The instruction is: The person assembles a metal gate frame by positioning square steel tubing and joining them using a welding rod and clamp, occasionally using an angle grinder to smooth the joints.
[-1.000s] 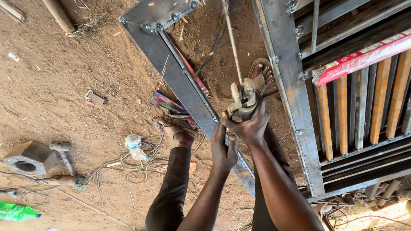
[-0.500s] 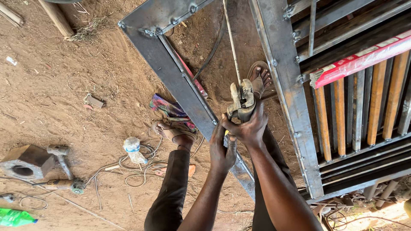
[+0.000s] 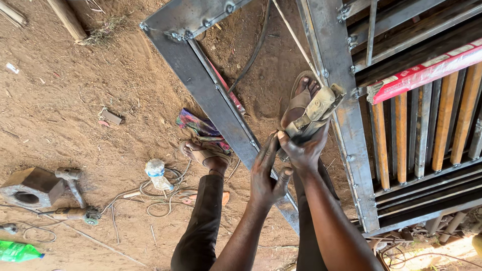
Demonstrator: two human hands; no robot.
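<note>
My right hand (image 3: 304, 150) is shut on the handle of a worn tan clamp-style rod holder (image 3: 317, 109). A thin metal rod (image 3: 296, 42) runs from its jaws up and to the left. The holder's head lies against the right-hand bar of a grey steel frame (image 3: 211, 95) that rests on the dirt. My left hand (image 3: 268, 175) is flat with its fingers straight, pressed against the right hand's knuckles and holding nothing. My sandalled feet stand inside and beside the frame, the left foot (image 3: 205, 154) on the ground and the right foot (image 3: 301, 93) behind the holder.
Stacked steel gates with upright bars (image 3: 427, 135) fill the right side, with a red carton (image 3: 427, 70) on top. On the dirt at the left lie a hammer (image 3: 70, 179), a hollow metal block (image 3: 30, 186), an angle grinder (image 3: 80, 214), tangled cable (image 3: 160, 193), a green bottle (image 3: 17, 251) and a colourful cloth (image 3: 201, 128).
The holder has swung right and tilted toward the frame's right bar. My left hand has loosened from its grip and now lies flat against the right hand.
</note>
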